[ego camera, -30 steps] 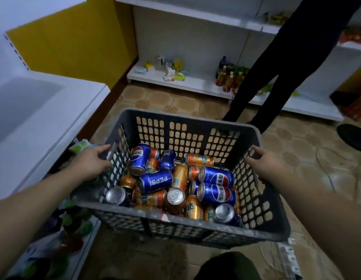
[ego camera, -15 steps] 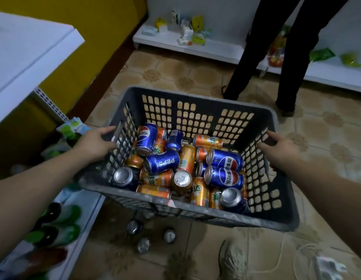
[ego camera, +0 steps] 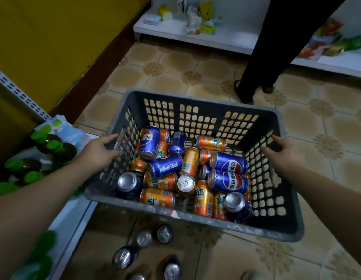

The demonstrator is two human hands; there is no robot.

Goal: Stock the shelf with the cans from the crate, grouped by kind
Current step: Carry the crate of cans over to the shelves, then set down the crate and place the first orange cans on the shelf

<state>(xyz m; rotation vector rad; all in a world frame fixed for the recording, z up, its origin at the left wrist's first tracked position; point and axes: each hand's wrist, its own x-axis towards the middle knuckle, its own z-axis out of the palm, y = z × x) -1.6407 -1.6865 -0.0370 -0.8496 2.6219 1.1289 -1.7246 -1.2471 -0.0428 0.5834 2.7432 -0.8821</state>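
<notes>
A grey slotted plastic crate (ego camera: pixel 206 102) is held above the tiled floor. My left hand (ego camera: pixel 98 151) grips its left rim and my right hand (ego camera: pixel 282 155) grips its right rim. Inside lie several blue Pepsi cans (ego camera: pixel 228 165) and several orange soda cans (ego camera: pixel 157 198), jumbled on their sides and on end. Several more cans (ego camera: pixel 144 238) stand on the floor below the crate's near edge.
A white low shelf (ego camera: pixel 70 217) at the left holds green-capped bottles (ego camera: pixel 52 145). Another person's dark-trousered legs (ego camera: pixel 262 57) stand just beyond the crate. A white shelf (ego camera: pixel 226 40) with small packets runs along the far wall.
The view has tilted down and the crate sits lower in it; the cans on the floor under it have come into sight. Both hands keep their grip on the rims.
</notes>
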